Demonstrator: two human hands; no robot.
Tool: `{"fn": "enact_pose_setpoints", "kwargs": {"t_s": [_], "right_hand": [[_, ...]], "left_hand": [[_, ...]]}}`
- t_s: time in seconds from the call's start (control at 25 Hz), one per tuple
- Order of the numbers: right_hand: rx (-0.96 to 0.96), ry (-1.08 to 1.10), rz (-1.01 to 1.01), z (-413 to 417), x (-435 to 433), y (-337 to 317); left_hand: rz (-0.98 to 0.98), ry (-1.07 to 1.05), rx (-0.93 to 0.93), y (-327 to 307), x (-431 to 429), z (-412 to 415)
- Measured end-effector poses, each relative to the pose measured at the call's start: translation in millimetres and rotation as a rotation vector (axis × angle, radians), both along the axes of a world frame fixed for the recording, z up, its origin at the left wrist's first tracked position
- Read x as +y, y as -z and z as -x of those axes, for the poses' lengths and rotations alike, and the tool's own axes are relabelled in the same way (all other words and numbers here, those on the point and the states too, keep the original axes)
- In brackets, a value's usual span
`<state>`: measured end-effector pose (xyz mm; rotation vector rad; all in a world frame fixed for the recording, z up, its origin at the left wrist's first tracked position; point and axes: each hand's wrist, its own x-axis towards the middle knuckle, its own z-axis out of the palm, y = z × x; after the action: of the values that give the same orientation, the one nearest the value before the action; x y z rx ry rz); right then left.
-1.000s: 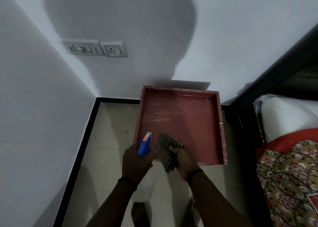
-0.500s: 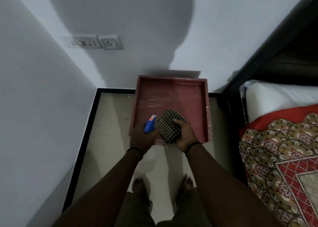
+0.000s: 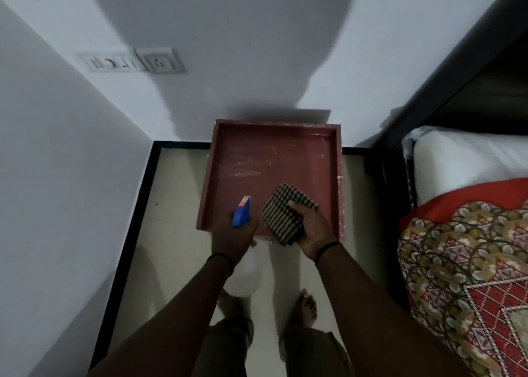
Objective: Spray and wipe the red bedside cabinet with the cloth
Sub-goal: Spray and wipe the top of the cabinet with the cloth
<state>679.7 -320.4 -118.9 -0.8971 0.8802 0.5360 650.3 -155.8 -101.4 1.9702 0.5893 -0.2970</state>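
The red bedside cabinet (image 3: 274,159) stands against the back wall, its rimmed top streaked with pale smears. My left hand (image 3: 233,235) grips a spray bottle (image 3: 241,211) with a blue trigger head and a white body, held over the cabinet's front left corner with the nozzle pointing at the top. My right hand (image 3: 314,229) holds a folded black-and-cream checked cloth (image 3: 285,213) above the front right part of the top.
A bed (image 3: 468,225) with a white pillow and a patterned red cover stands right of the cabinet, against a dark headboard. Walls close in at left and back, with a switch and socket plate (image 3: 134,60). My bare feet stand on the tiled floor (image 3: 171,205).
The view has pulled back and the cabinet sits smaller in it. Both hands stay at the cabinet's front edge, and the cloth now lies flatter in my right hand.
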Motion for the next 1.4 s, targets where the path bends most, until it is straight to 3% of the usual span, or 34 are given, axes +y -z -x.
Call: {"fn": "enact_pose_setpoints", "kwargs": {"t_s": [0.2,0.4,0.6,1.4], "right_hand": [[0.026,0.047,0.021,-28.0,7.4,82.0],[-0.072,0.179,0.264,-33.9,-15.9,119.5],[-0.151,0.290,0.534,-43.7,-49.2,141.7],[-0.227,0.185,0.694,-95.2,-80.5,173.3]], "left_hand": [[0.057,0.110,0.047,73.9,-5.0,-26.6],[0.036,0.257,-0.023,123.8,-28.9,-62.2],[0.109,0.307,-0.011,127.7,-62.2,-100.2],[0.016,0.186,0.121,163.0,-114.0,-150.9]]}}
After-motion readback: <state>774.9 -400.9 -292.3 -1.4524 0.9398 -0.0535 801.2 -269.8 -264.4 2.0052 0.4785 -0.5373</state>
